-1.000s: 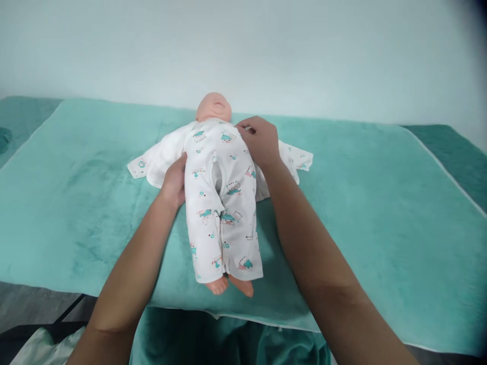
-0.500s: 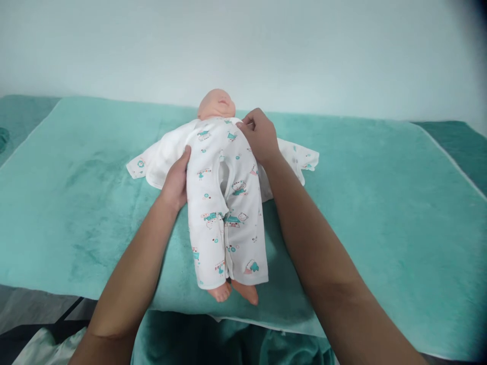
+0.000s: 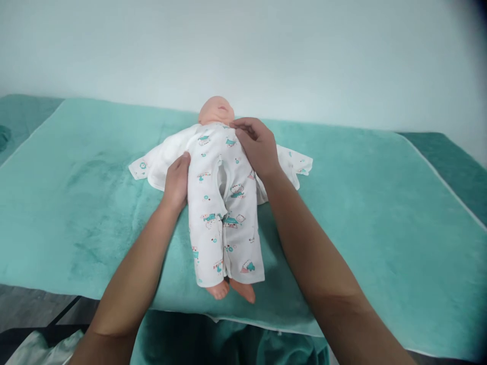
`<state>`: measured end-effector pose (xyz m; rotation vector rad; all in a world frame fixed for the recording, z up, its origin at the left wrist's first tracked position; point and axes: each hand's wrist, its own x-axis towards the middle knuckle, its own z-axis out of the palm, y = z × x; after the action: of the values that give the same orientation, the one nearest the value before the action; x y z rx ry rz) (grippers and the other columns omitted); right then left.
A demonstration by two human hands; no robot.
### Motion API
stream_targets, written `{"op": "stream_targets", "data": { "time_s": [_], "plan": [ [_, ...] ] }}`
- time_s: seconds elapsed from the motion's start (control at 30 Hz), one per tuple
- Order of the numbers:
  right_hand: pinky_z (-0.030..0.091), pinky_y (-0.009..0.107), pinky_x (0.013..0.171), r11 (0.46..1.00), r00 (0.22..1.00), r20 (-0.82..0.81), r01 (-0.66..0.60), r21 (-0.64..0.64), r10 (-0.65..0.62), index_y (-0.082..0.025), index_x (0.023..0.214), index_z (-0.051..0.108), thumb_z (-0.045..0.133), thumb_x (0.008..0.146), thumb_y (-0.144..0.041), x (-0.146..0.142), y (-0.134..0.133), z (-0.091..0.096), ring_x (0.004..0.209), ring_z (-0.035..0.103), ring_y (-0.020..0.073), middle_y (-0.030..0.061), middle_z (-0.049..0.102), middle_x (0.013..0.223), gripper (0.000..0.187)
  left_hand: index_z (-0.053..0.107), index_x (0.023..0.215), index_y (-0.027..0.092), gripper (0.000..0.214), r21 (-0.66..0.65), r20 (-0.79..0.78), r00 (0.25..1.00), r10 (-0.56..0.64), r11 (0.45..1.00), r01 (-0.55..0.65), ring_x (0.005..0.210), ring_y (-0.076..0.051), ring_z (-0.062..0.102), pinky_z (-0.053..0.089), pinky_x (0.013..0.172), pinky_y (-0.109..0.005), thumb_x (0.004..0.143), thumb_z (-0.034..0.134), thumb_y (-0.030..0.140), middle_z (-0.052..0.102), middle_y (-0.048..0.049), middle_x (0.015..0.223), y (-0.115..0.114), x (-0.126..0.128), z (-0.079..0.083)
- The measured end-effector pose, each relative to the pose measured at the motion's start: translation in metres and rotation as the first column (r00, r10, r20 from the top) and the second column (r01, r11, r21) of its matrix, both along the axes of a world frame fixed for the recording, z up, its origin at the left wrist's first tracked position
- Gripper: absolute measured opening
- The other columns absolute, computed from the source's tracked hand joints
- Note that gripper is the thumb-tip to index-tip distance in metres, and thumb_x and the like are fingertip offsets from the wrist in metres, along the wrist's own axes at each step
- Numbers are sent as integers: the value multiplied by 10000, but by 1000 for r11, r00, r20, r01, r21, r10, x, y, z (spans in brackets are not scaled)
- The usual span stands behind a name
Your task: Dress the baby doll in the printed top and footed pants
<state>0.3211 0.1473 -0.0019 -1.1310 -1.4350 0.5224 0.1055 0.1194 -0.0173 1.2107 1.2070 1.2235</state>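
A baby doll [image 3: 216, 110] lies on its back, its head away from me and its bare feet towards me. White printed baby trousers [image 3: 243, 238] cover its legs and front up to near the neck, with a split opening at the crotch. A white baby shirt [image 3: 162, 157] spreads out to both sides, sleeves flat. My left hand [image 3: 177, 177] is closed against the trousers' left edge, thumb on the cloth, other fingers hidden. At the upper right, by the doll's neck, my right hand [image 3: 258, 147] has bent fingers pinching the trousers' upper edge.
A light green plush cover [image 3: 380, 228] lies over the table, with a darker green cloth [image 3: 449, 162] beyond its right edge. Behind stands a pale wall [image 3: 243, 50]. Dark green fabric [image 3: 228, 339] hangs at the front edge.
My right hand has shifted slightly up along the trousers' upper edge towards the doll's neck, its index finger reaching further left. My left hand stays at the side. The view has moved slightly.
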Motion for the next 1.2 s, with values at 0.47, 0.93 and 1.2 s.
{"op": "stream_targets", "data": {
  "time_s": [0.47, 0.93, 1.2],
  "plan": [
    [482, 357, 869, 954, 983, 160, -34, -297, 85, -188, 878, 623, 750, 792, -272, -8, 21, 20, 882, 554, 169, 1, 572, 868, 175, 693, 994, 235, 112, 519, -586, 752, 300, 853, 64, 1326, -287, 497, 385, 1169, -497, 935, 599, 249, 643, -87, 1311, 48, -21, -21],
    [513, 411, 978, 982, 986, 129, 120, -147, -101, -220, 874, 578, 661, 892, -331, -16, 33, -2, 964, 625, 190, 4, 626, 905, 140, 647, 990, 246, 166, 414, -744, 649, 161, 872, 259, 1334, -267, 546, 333, 1190, -511, 973, 484, 272, 649, -72, 1399, 70, -22, -5],
    [397, 512, 1214, 996, 983, 182, 19, 92, -36, -277, 1251, 622, 492, 1018, -390, -37, -29, 8, 1354, 572, 247, 48, 659, 1348, 290, 610, 1011, 248, 130, 575, -601, 742, 297, 806, 143, 1235, -252, 591, 433, 1118, -451, 1002, 491, 299, 690, -77, 1236, 58, -23, -10]
  ]
}}
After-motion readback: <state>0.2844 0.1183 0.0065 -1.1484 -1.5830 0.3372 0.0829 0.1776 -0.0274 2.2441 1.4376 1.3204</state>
